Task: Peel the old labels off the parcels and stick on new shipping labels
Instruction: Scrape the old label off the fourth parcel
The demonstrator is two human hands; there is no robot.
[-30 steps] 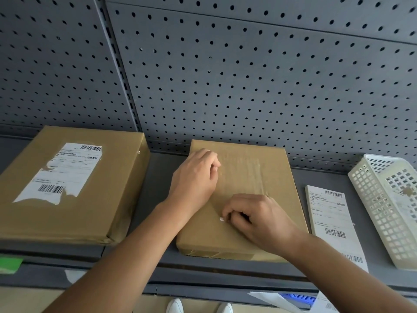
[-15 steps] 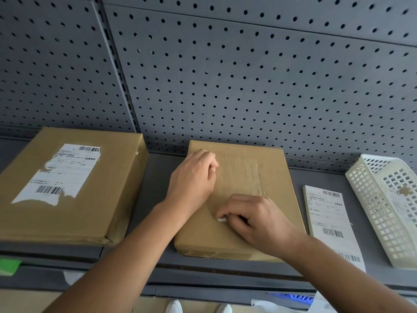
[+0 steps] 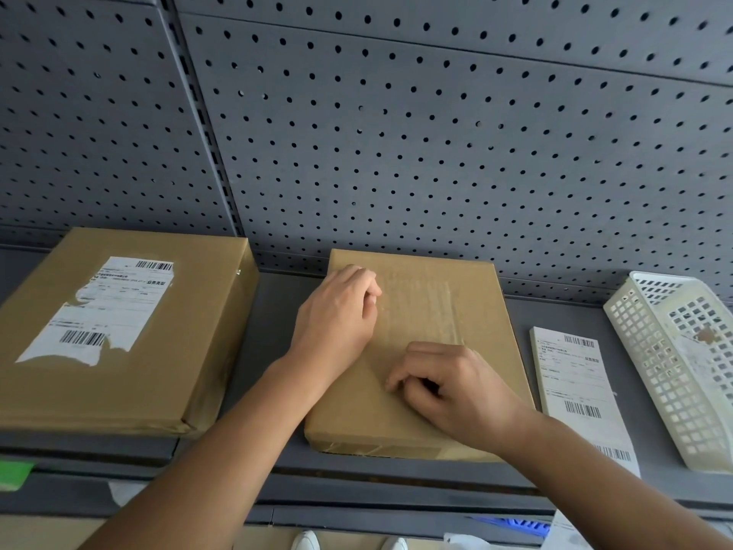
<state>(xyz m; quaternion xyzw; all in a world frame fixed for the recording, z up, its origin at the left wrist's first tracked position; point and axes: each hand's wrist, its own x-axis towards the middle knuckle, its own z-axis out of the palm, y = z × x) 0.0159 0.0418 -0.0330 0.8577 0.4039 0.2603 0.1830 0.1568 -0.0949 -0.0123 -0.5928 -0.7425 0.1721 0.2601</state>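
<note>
View from a head-worn camera, looking down at a grey metal shelf (image 3: 273, 331) backed by grey pegboard (image 3: 396, 152).

A flat brown parcel (image 3: 488, 359) lies in the middle of the shelf, and both bare hands rest on its top. The left hand (image 3: 337, 315) sits over the far left part of the parcel. Its fingers (image 3: 359, 277) are curled under and hold nothing, with their tips near the far left corner. The right hand (image 3: 456, 391) lies on the near half of the parcel. Its fingers (image 3: 400, 381) are curled tight, with thumb and forefinger tips brought together against the brown surface. Whether any scrap is pinched between them is too small to tell. A streaky, shiny patch (image 3: 420, 307) marks the parcel top between the two hands.

A larger brown parcel (image 3: 190, 351) lies to the left, apart from the first. It carries a white shipping label (image 3: 103, 307) with barcodes, torn along its left and lower edges.

A stack of white shipping labels (image 3: 575, 383) lies flat on the shelf just right of the middle parcel, untouched by either hand. A white plastic lattice basket (image 3: 674, 367) sits at the far right.
</note>
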